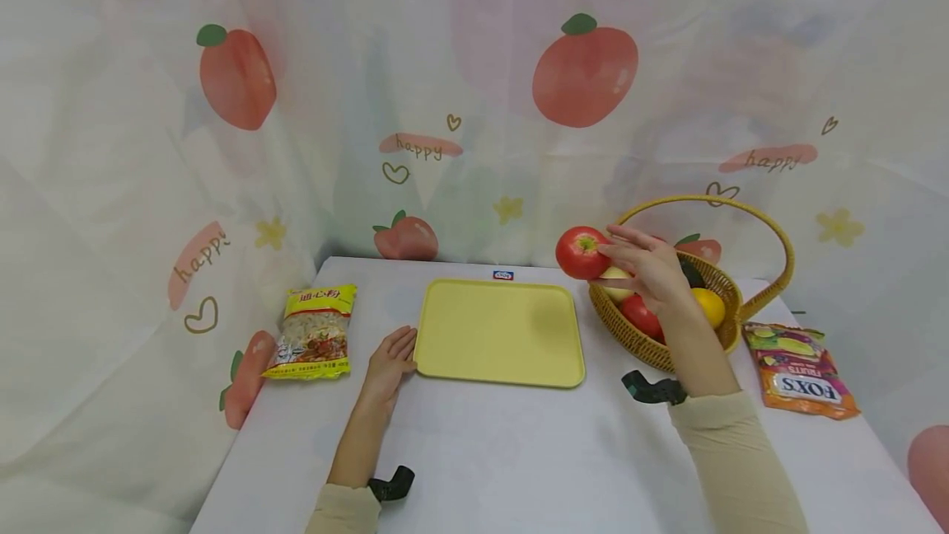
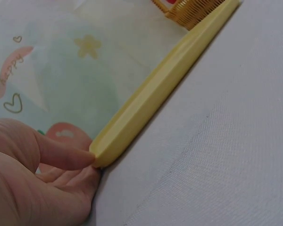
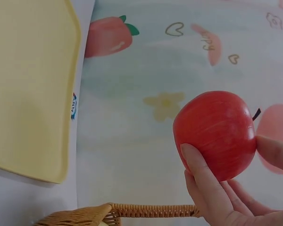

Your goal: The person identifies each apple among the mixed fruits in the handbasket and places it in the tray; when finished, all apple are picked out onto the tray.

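Observation:
My right hand grips a red apple by its stem end and side, holding it up at the left rim of a wicker basket. In the right wrist view the dark stem of the apple points toward a fingertip. My left hand rests at the near left corner of a yellow tray, its fingers fairly straight along the side. The left wrist view shows the thumb touching the corner of the tray. A second red fruit and a yellow fruit lie in the basket, partly hidden by the right arm.
The basket's tall arched handle rises at the right. A yellow pasta bag lies left of the tray, and a Fox's candy bag right of the basket. Behind the tray is a small blue label. A printed curtain hangs behind.

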